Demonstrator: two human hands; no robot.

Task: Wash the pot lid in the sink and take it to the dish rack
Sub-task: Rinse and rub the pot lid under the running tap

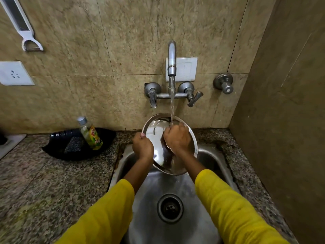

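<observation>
A round steel pot lid [154,131] is held tilted above the steel sink [151,194], its inner face turned toward me. My left hand [142,146] grips the lid's left rim. My right hand [177,139] is curled in a fist against the lid's inner face, and I cannot tell if it holds anything. Water runs from the tap [171,59] onto the right hand and the lid. No dish rack is in view.
A black tray [58,148] on the granite counter to the left holds a dish-soap bottle [90,133] and a scrub pad [73,144]. Two tap handles [153,97] stick out of the wall behind the lid. A side wall rises at the right. The drain [170,208] lies below.
</observation>
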